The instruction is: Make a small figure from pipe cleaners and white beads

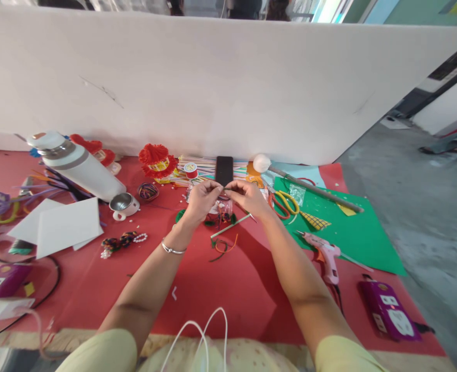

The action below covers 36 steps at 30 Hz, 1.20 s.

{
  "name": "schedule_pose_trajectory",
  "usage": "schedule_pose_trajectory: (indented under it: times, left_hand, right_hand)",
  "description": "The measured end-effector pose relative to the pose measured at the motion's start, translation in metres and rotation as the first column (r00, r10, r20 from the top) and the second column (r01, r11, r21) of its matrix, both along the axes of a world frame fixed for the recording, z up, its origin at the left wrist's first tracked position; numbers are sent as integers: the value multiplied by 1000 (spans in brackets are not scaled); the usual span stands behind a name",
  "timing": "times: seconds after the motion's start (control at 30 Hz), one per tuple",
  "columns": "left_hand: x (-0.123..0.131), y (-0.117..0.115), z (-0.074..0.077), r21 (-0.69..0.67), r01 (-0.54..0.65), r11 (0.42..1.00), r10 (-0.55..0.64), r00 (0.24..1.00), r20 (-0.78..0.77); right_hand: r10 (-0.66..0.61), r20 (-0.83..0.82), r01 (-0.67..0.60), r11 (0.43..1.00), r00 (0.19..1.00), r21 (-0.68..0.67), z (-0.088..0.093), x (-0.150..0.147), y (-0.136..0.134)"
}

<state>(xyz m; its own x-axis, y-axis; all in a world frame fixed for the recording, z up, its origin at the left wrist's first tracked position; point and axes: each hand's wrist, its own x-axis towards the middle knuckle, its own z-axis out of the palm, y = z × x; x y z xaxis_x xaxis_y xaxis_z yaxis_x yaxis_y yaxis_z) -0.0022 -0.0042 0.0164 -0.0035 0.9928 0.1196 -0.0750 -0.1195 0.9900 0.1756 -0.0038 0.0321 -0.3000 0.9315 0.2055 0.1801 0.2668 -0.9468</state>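
Observation:
My left hand [204,200] and my right hand [248,198] meet over the middle of the red table, fingertips pinched close together. Whatever lies between them is too small to make out. Just behind the fingers lies a black phone [224,170]. Under and between my hands are small dark multicoloured yarn pieces [225,219], partly hidden by the wrists. A pale thin stick [230,227] rests nearer to me, with orange and green yarn scraps [226,245] beside it. Scissors with yellow and orange handles [288,204] sit right of my right hand.
A pink glue gun [323,250] and green sheet [352,232] are on the right, with a purple box [389,310] nearer. At left stand a white bottle [81,165] and a small cup [124,205] by white cards [69,227]. A white board [213,88] rises behind.

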Motion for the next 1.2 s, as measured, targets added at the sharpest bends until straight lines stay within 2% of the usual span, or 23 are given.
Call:
schedule_pose_trajectory:
  times: [0.17, 0.37, 0.5, 0.8, 1.0, 1.2]
  left_hand:
    - [1, 0, 0, -29, 16, 999, -15, 1000, 11]
    - [2, 0, -1, 88, -61, 994, 65, 997, -44]
    - [3, -1, 1, 103, -80, 991, 83, 996, -20]
    - [3, -4, 9, -46, -47, 998, 55, 980, 191]
    - [1, -4, 8, -62, -38, 997, 48, 984, 174]
    - [1, -4, 4, -21, -71, 997, 72, 996, 56]
  right_hand:
    - [-24, -14, 24, 999, 1000, -22, -4, 0, 3]
    - [-49, -26, 47, 996, 998, -71, -6, 2, 4]
    - [-38, -14, 37, 995, 999, -95, -5, 2, 4]
    - [-25, -21, 23, 995, 999, -99, -3, 1, 1]
    - [-23, -30, 22, 999, 999, -47, 2, 1, 0]
    - [-107, 109, 103, 994, 988, 42, -2, 0, 0]
